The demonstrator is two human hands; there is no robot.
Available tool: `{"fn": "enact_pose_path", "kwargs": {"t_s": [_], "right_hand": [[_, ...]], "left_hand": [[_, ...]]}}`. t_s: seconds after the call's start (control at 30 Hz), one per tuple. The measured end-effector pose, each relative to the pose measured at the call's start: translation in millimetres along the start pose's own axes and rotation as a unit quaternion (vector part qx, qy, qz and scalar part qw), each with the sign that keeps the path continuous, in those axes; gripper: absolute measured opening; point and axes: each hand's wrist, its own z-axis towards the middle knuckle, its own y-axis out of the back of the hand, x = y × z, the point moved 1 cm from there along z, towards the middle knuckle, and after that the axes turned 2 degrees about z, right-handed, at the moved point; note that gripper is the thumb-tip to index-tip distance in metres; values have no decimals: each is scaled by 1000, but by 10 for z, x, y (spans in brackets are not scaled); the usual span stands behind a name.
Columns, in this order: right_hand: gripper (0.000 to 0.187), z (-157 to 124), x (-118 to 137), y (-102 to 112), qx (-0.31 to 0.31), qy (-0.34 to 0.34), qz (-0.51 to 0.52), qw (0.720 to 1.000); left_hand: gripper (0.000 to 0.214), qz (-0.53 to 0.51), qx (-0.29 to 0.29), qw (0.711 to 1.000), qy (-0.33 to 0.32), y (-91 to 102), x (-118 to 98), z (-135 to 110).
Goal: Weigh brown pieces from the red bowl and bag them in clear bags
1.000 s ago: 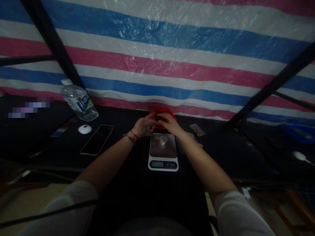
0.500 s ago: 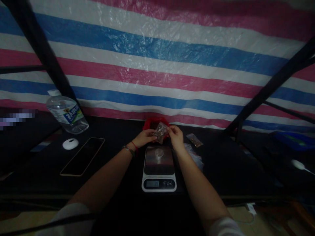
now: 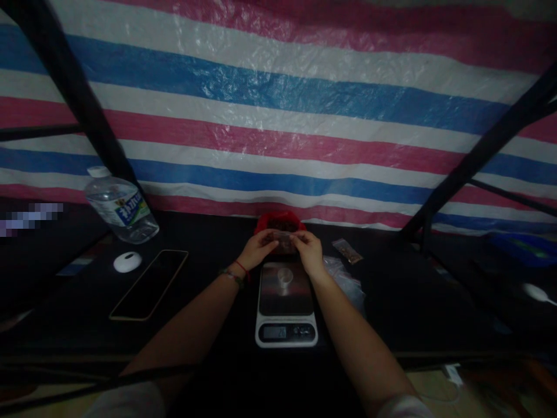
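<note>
Between my two hands is a small clear zip bag (image 3: 284, 239), held by its upper edge in front of a red bag (image 3: 300, 220) with dark brown contents. My left hand (image 3: 257, 248) pinches its left corner, and my right hand (image 3: 308, 248) pinches the right one. Just below them lies a white kitchen scale (image 3: 286, 322), its display reading about 26. A small clear cup (image 3: 285, 277) stands on its metal plate. Right of my right hand are a stack of clear plastic bags (image 3: 348, 281) and a filled zip bag (image 3: 347, 251).
To the left are a smartphone (image 3: 150, 284), a white rounded object (image 3: 127, 262) and a large clear bottle (image 3: 124, 206). A blue tray (image 3: 520, 249) and a white spoon (image 3: 537, 292) lie far right. Black metal bars (image 3: 478, 157) flank the black table; striped plastic sheeting (image 3: 278, 128) hangs behind.
The zip bag has gone from tilted, contents showing, to level between both hands, its top edge pinched at both corners. The view has shifted slightly.
</note>
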Motion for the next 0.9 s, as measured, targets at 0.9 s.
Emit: {"fn": "enact_pose_path", "kwargs": {"t_s": [0.9], "right_hand": [[19, 33, -22, 57, 52, 11, -71, 996]], "left_hand": [[34, -68, -125, 983, 120, 56, 71, 42]]}}
